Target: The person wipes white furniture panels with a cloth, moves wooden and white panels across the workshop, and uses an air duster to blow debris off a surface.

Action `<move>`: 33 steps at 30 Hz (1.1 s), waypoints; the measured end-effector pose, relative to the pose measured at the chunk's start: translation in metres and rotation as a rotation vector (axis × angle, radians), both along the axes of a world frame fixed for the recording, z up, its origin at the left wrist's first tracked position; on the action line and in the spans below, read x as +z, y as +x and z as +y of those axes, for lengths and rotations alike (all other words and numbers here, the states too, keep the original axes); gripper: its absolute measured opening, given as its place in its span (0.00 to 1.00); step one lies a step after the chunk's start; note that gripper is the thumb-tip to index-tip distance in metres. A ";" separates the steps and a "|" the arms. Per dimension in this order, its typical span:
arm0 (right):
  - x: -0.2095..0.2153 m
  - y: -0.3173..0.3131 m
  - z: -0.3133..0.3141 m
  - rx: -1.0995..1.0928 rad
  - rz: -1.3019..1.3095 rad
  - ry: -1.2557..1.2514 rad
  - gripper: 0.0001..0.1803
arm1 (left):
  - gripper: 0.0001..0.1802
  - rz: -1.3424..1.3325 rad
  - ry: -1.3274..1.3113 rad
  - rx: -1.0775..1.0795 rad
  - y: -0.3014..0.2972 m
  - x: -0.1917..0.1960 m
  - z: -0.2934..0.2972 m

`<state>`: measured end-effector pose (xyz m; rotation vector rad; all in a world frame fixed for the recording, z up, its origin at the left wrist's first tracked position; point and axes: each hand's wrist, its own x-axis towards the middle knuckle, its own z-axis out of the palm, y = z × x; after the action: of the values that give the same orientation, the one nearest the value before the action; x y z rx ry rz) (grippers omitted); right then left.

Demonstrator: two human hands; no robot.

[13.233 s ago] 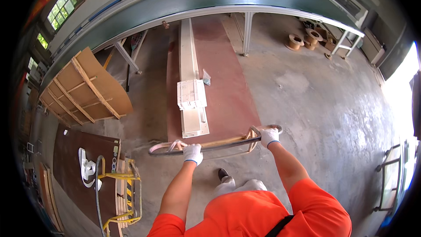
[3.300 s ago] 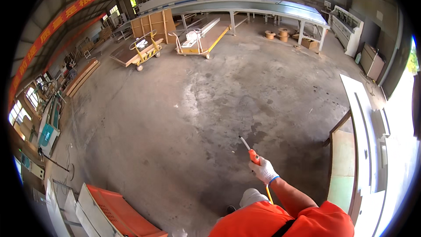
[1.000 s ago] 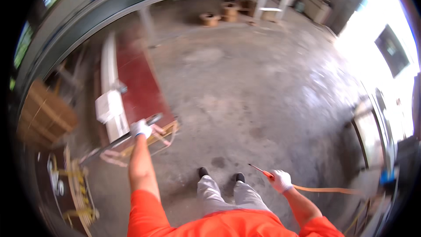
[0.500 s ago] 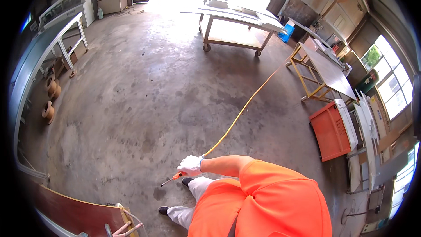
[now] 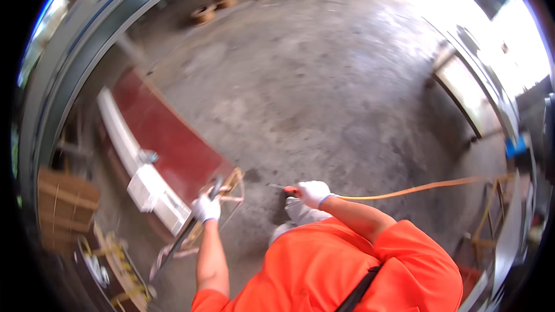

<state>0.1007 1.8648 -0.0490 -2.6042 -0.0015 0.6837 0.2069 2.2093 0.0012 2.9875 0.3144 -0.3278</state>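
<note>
concrete floor [image 5: 347, 81], cart handle [image 5: 191, 228] in left hand [image 5: 206, 208]

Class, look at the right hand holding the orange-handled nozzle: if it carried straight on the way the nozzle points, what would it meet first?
The right hand points its nozzle leftward, toward the cart handle held by the left hand. That handle is probably first in line, with the red board behind it, though depth is unclear.

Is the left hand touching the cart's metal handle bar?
Touching. The head view shows the gloved left hand wrapped around the metal handle bar.
</note>
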 end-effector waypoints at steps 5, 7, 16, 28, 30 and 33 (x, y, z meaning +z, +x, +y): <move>-0.009 0.023 0.027 0.010 -0.058 -0.111 0.18 | 0.22 -0.212 0.000 -0.048 -0.048 -0.024 -0.001; -0.009 0.010 0.017 0.023 -0.047 -0.140 0.19 | 0.27 -0.158 0.007 -0.031 -0.086 -0.024 -0.028; -0.006 0.004 -0.021 0.200 -0.217 -0.068 0.23 | 0.20 0.016 -0.100 0.019 -0.219 -0.032 -0.153; -0.003 0.021 -0.077 0.339 -0.317 -0.078 0.21 | 0.13 -0.277 -0.123 0.010 -0.409 -0.037 -0.289; 0.000 0.013 -0.087 0.314 -0.302 -0.073 0.22 | 0.11 -0.249 -0.147 -0.001 -0.441 -0.044 -0.313; 0.002 0.003 -0.100 0.273 -0.320 -0.077 0.22 | 0.12 -0.327 -0.174 -0.040 -0.483 -0.055 -0.349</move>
<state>0.1035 1.7643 -0.0466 -2.7876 -0.4430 0.3516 -0.2760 1.8604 -0.0539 2.8137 0.1815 0.1257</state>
